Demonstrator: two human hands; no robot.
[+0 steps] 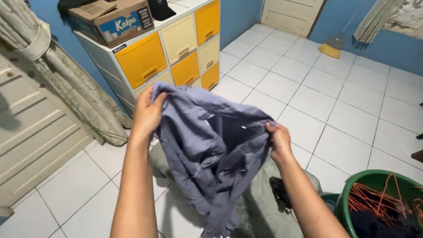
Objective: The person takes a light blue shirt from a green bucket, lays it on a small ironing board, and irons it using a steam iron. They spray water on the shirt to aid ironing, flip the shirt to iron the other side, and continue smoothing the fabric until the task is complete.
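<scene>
A grey-blue garment (pixel 202 150) hangs in front of me, held up by both hands above the tiled floor. My left hand (pixel 147 115) grips its upper left edge near the collar or waistband. My right hand (pixel 278 140) pinches the opposite edge at the right, slightly lower. The cloth sags open between the hands and drapes down past my forearms. Below it lies a grey-green piece of fabric (pixel 260 202) on the floor.
A drawer cabinet (pixel 176 53) with yellow and cream fronts stands at the back left, a cardboard box (pixel 112 20) on top. A green tub (pixel 379 202) with orange wire hangers sits at lower right. A curtain (pixel 66 83) hangs left. A broom (pixel 332 44) leans far back.
</scene>
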